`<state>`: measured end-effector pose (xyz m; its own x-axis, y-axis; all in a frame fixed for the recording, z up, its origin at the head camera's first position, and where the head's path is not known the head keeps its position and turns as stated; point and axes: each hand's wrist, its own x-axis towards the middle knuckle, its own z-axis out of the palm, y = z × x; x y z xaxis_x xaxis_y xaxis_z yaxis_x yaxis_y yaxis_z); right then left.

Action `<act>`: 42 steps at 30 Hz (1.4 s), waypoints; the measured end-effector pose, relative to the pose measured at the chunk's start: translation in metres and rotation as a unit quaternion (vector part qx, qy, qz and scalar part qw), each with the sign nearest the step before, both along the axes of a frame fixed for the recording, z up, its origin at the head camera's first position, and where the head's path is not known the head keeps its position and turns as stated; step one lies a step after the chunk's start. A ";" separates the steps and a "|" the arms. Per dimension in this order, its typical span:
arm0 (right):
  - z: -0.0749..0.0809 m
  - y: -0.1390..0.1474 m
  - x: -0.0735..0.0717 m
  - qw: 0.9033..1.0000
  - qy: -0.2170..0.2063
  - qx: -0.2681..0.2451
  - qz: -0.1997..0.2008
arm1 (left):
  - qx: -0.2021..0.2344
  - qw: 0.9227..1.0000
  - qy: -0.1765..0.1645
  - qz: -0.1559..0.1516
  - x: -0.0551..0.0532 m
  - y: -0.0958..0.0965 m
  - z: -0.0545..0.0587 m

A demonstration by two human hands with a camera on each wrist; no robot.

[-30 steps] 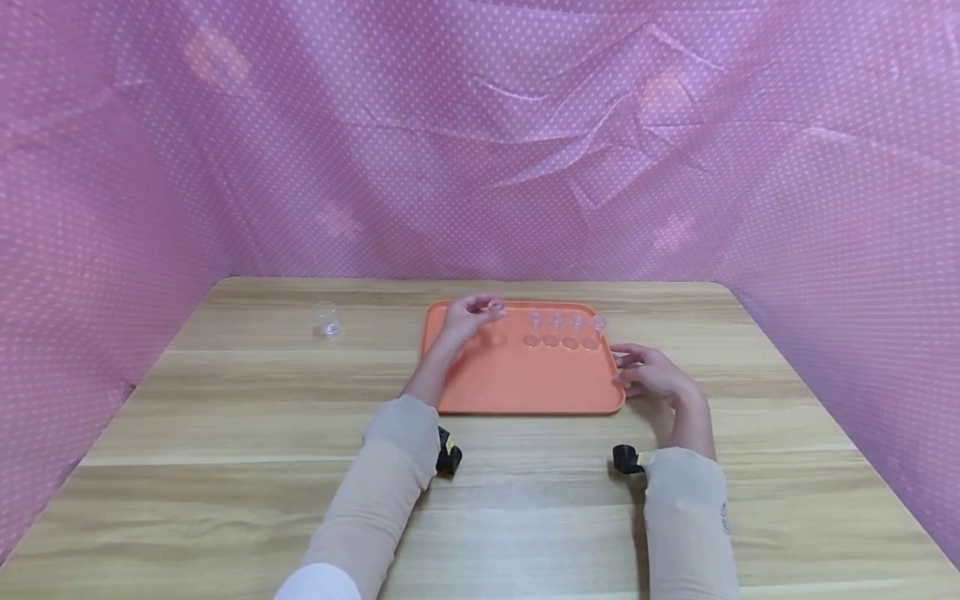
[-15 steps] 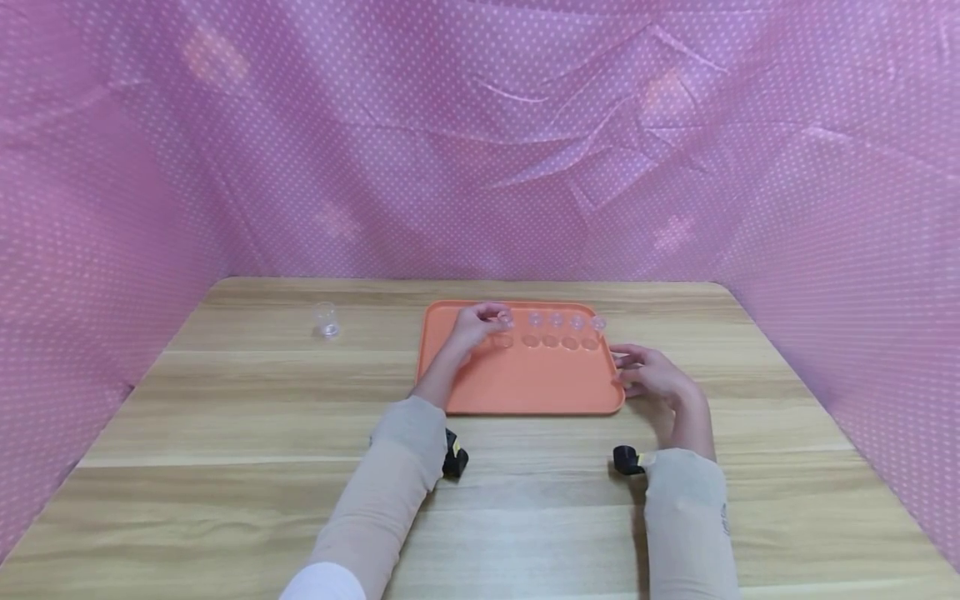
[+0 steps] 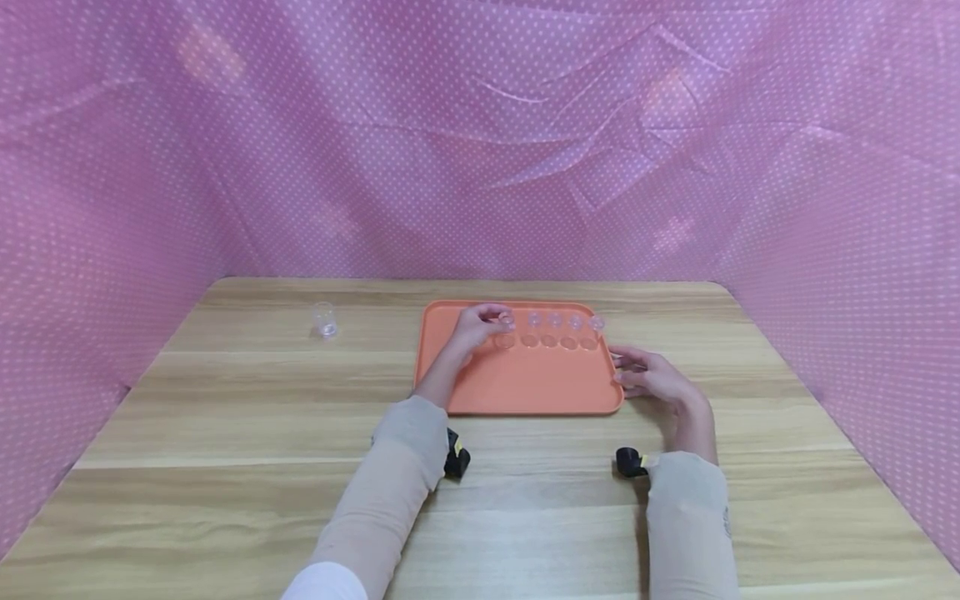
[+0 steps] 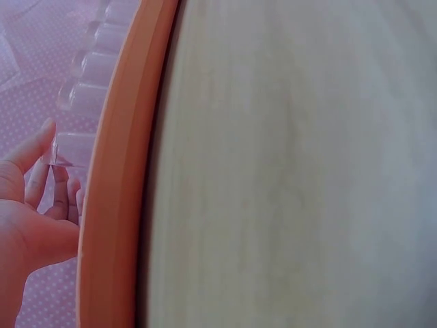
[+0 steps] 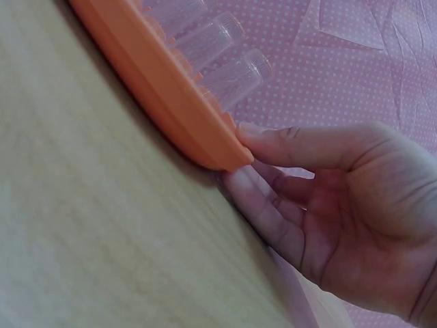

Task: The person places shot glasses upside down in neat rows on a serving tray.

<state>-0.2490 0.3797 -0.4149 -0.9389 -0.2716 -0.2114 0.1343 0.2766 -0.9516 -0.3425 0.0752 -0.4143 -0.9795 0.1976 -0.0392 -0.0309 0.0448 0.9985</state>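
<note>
My left hand [image 3: 472,327] pinches the upper end of a clear plastic cup [image 4: 75,147] between thumb and fingers, at the left end of a row on the orange tray [image 3: 536,387]. That cup stands upside down, its wide rim down at the tray. Several more clear cups [image 3: 549,332] are lined up to its right, also upside down, along the tray's far side. My right hand [image 3: 660,379] grips the tray's right edge; in the right wrist view its thumb [image 5: 293,145] lies on the rim with fingers at the underside.
Another clear cup [image 3: 325,320] stands upright on the wooden table [image 3: 225,433], left of the tray. Pink dotted cloth [image 3: 480,167] hangs behind and at both sides of the table.
My left hand has moved slightly right and down with its cup, to the row's left end, and held there over the last half second. My right hand has kept its grip on the tray.
</note>
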 end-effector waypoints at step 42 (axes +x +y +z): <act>-0.013 -0.004 0.009 1.000 0.027 0.006 -0.005 | 0.016 1.000 0.011 0.001 0.009 0.003 -0.008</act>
<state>-0.2404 0.3761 -0.4280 -0.9516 -0.2594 -0.1646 0.0866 0.2877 -0.9538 -0.3330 0.0779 -0.4226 -0.9803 0.1972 -0.0112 -0.0089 0.0125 0.9999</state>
